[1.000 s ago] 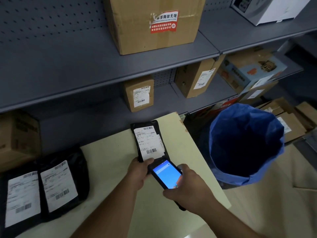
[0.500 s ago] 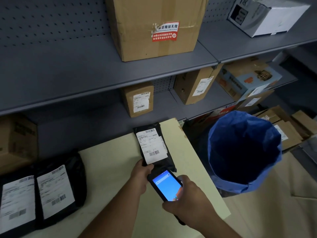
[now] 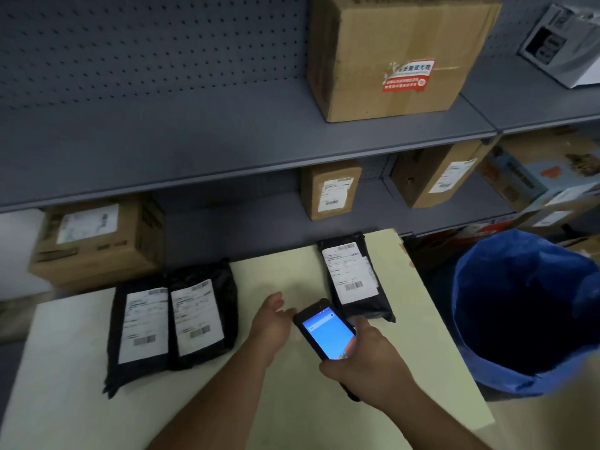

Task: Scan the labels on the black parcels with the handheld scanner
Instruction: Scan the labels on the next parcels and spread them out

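Three black parcels with white labels lie on a pale yellow table [image 3: 292, 410]. One parcel [image 3: 355, 277] lies alone near the table's far right edge. Two more, a left parcel [image 3: 141, 326] and a middle parcel [image 3: 201, 316], lie side by side further left. My right hand [image 3: 367, 362] grips a black handheld scanner [image 3: 326, 332] with a lit blue screen, just below the lone parcel. My left hand [image 3: 272, 323] hovers open over the table, left of the scanner, touching nothing.
A blue-lined bin [image 3: 526, 313] stands right of the table. Grey shelves [image 3: 227, 151] behind hold several cardboard boxes, including a large one [image 3: 393, 50] on top and a small labelled one [image 3: 329, 190] below.
My left hand has let go of the lone parcel and moved left, away from it. The view has swung left, showing the two other parcels fully.
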